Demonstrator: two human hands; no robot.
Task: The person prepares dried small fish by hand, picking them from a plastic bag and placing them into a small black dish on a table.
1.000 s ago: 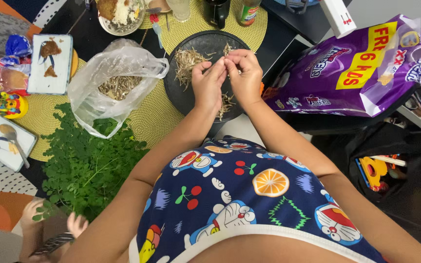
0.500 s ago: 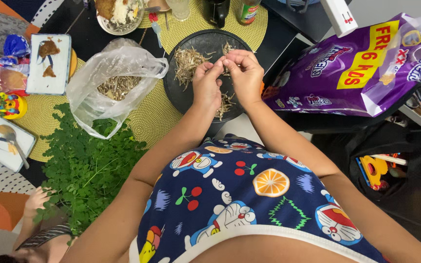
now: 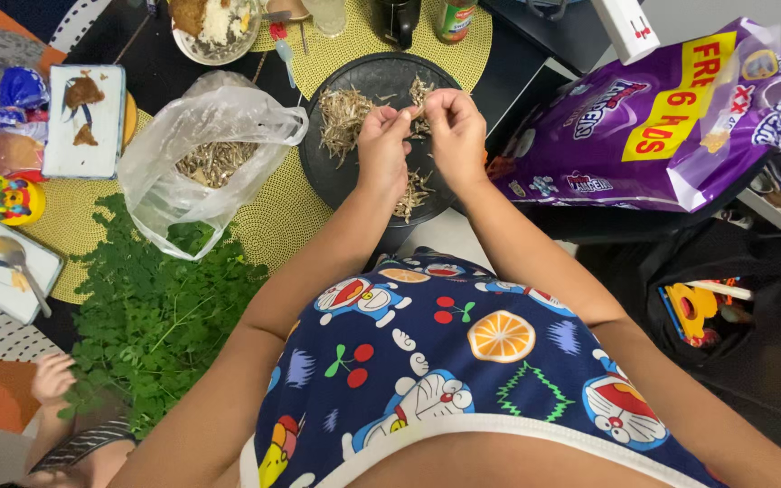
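Both hands, left hand (image 3: 383, 149) and right hand (image 3: 456, 136), pinch one small dried fish (image 3: 411, 112) between fingertips above the black plate (image 3: 323, 172); best kept low so fragments fall onto it.

Dark table (image 3: 166, 63) w/ yellow mats (image 3: 275, 220), leafy greens (image 3: 160, 312).

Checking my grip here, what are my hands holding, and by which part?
Both hands, left and right, pinch one small dried fish by its ends, above the black plate.
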